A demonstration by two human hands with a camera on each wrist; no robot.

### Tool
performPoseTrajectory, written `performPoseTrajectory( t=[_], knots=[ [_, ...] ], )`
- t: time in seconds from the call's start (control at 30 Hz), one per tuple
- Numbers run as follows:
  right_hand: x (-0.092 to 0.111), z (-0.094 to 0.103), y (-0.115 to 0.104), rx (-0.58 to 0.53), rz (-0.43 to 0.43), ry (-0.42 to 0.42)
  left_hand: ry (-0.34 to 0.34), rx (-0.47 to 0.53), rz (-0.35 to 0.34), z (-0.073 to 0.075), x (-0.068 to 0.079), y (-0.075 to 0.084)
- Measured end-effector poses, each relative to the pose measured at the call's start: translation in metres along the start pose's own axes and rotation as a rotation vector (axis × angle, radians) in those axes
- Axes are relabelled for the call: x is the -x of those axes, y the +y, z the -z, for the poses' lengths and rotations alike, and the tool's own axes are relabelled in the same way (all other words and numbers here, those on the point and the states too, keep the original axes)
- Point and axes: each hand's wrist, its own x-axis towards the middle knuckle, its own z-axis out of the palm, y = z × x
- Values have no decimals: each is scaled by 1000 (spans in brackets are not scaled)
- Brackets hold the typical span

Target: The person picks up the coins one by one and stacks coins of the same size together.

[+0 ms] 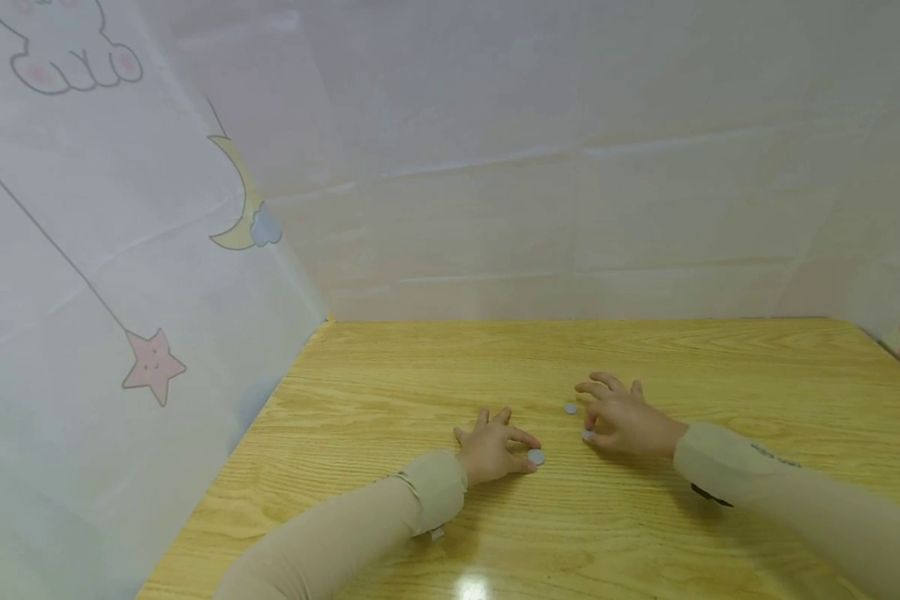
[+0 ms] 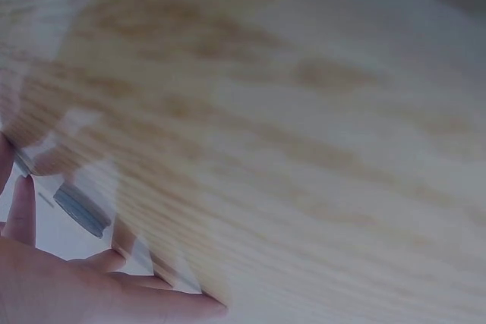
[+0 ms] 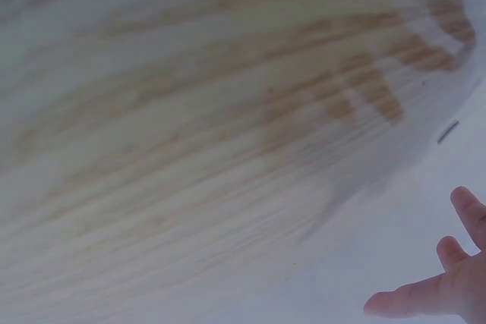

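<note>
My left hand [image 1: 491, 450] reaches over the wooden table [image 1: 390, 367], its other fingers spread out. Between its thumb and index fingertips it pinches a flat, round grey-white disc [image 1: 536, 457], coin-like in size. To the right, my right hand [image 1: 628, 422] pinches another small pale disc [image 1: 587, 435], partly covered by the fingertips. A third disc [image 1: 570, 408] lies flat on the table just beyond that hand's fingers. In the left wrist view, a thick grey piece [image 2: 81, 210] appears beside the fingers; I cannot tell its kind. The right wrist view shows only some fingers [image 3: 414, 297] and a thin dark-edged disc [image 3: 448, 132].
A pale printed sheet [image 1: 450, 183] stands behind the table and along its left side, with a moon [image 1: 240, 200] and a pink star [image 1: 153, 365] on it. Light glares off the front edge of the tabletop.
</note>
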Motion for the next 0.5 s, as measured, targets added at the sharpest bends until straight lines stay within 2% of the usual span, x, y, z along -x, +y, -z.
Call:
performPoseTrajectory(
  t=[0.5],
  knots=[
    [3, -3, -5, -25, 22, -23, 3, -17, -3, 2, 3, 3]
  ],
)
